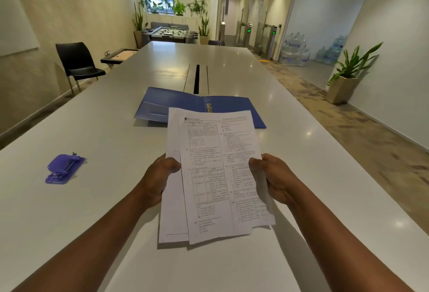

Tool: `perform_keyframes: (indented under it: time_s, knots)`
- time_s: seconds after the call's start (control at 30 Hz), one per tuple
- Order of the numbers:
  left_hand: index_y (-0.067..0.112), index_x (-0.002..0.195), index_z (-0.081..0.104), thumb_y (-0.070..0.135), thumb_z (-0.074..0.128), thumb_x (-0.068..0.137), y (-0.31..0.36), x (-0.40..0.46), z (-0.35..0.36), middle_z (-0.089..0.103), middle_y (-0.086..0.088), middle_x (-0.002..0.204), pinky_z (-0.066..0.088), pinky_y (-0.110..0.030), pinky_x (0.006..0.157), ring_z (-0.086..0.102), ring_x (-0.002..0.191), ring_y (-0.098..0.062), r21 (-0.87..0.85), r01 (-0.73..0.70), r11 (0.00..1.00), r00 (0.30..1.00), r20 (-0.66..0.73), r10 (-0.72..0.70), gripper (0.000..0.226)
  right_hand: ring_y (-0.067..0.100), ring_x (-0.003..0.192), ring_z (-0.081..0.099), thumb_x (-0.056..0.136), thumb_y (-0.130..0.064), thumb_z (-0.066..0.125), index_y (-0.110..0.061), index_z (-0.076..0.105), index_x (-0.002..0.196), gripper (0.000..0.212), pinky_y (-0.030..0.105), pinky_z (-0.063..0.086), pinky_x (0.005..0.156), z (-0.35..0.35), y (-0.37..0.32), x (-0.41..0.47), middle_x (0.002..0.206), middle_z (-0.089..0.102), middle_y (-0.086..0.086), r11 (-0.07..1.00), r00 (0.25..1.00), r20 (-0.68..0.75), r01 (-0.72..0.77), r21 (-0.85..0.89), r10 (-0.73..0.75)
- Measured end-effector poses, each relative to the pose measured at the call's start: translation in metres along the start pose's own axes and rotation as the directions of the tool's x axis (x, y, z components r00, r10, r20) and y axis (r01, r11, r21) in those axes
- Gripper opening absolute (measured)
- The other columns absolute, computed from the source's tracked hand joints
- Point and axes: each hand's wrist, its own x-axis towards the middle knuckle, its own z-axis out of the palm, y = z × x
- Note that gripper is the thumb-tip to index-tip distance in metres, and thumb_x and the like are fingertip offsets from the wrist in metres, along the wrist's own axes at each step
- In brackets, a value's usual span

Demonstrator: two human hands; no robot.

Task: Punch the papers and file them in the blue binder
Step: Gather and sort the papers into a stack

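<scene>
A person stands at the near end of a long white table (pixel 232 64), holding a small stack of printed papers (pixel 216 171) in both hands, lifted just above the tabletop. The left hand (pixel 157 180) grips the left edge of the stack with the thumb curled over the front. The right hand (pixel 274 178) pinches the right edge the same way, thumb on top and the other fingers hidden behind the sheets. The sheets are not squared up: one slips out to the left and another fans to the right.

The papers' long side runs away from the person, pointing toward the blue binder (pixel 232 103), which lies open and flat on the table straight ahead, just beyond the top edge of the stack. Its metal rings (pixel 209 107) stand at the spine, close to the papers' far edge.

The purple hole punch (pixel 63 168) sits on the table well off to the left, apart from the papers and nearer the left hand than the right. No holes can be made out in the sheets, so it seems punching comes first, and the stack would have to travel left to reach the punch.
</scene>
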Motion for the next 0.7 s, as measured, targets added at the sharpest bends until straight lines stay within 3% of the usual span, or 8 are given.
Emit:
perform_keyframes:
  time_s: [0.13, 0.23, 0.3, 0.43, 0.53, 0.7]
  knots:
    - [0.012, 0.107, 0.068, 0.017, 0.044, 0.102, 0.002, -0.002, -0.004, 0.079, -0.004, 0.089, 0.056, -0.044, 0.078, 0.071, 0.094, -0.032, -0.066, 0.008, 0.998, 0.997, -0.074, -0.013, 0.025, 0.034, 0.105, 0.074, 0.096, -0.01, 0.069, -0.007, 0.063, 0.12, 0.025, 0.057, 0.056, 0.098, 0.018, 0.001, 0.002, 0.111, 0.078, 0.009, 0.999, 0.999, 0.019, 0.041, 0.003, -0.041]
    - [0.02, 0.124, 0.066, 0.04, 0.039, 0.106, 0.006, -0.003, -0.006, 0.078, -0.004, 0.11, 0.056, -0.047, 0.086, 0.069, 0.11, -0.033, -0.138, -0.01, 0.99, 1.0, -0.008, 0.009, 0.037, 0.034, 0.107, 0.073, 0.094, -0.01, 0.072, -0.012, 0.06, 0.119, 0.028, 0.058, 0.056, 0.098, 0.029, 0.002, 0.004, 0.112, 0.077, 0.009, 0.997, 0.997, -0.01, 0.075, 0.007, -0.075]
    - [0.027, 0.136, 0.058, 0.05, 0.043, 0.104, 0.008, -0.005, -0.006, 0.073, 0.001, 0.125, 0.055, -0.049, 0.095, 0.069, 0.117, -0.027, -0.073, -0.066, 0.995, 0.996, 0.059, 0.071, 0.042, 0.031, 0.102, 0.074, 0.094, -0.008, 0.071, -0.015, 0.055, 0.119, 0.03, 0.056, 0.058, 0.096, 0.035, 0.003, 0.004, 0.107, 0.079, 0.008, 0.996, 0.996, -0.013, 0.091, 0.013, -0.091]
    - [0.021, 0.131, 0.061, 0.038, 0.067, 0.095, 0.01, -0.008, -0.007, 0.075, -0.001, 0.122, 0.057, -0.056, 0.094, 0.073, 0.11, -0.028, 0.129, -0.202, 0.971, 0.979, 0.052, 0.196, 0.041, 0.028, 0.103, 0.075, 0.094, -0.006, 0.071, -0.019, 0.055, 0.123, 0.036, 0.051, 0.059, 0.094, 0.042, 0.0, -0.001, 0.11, 0.079, 0.006, 0.989, 0.99, 0.008, 0.142, 0.041, -0.143]
    - [0.022, 0.13, 0.063, 0.037, 0.065, 0.098, 0.019, -0.009, -0.012, 0.075, 0.0, 0.121, 0.057, -0.056, 0.094, 0.073, 0.109, -0.026, 0.17, -0.252, 0.953, 0.967, 0.015, 0.254, 0.036, 0.029, 0.106, 0.075, 0.093, -0.003, 0.07, -0.013, 0.062, 0.122, 0.031, 0.052, 0.059, 0.095, 0.045, -0.007, -0.007, 0.114, 0.078, 0.005, 0.98, 0.978, 0.082, 0.187, 0.072, -0.193]
    - [0.02, 0.123, 0.067, 0.019, 0.065, 0.098, 0.05, -0.006, -0.014, 0.077, 0.002, 0.116, 0.059, -0.045, 0.094, 0.074, 0.107, -0.021, 0.15, -0.344, 0.927, 0.934, -0.044, 0.354, 0.025, 0.028, 0.11, 0.073, 0.095, -0.001, 0.065, -0.015, 0.063, 0.125, 0.033, 0.053, 0.058, 0.094, 0.051, -0.025, -0.016, 0.119, 0.076, 0.005, 0.93, 0.925, 0.11, 0.354, 0.104, -0.364]
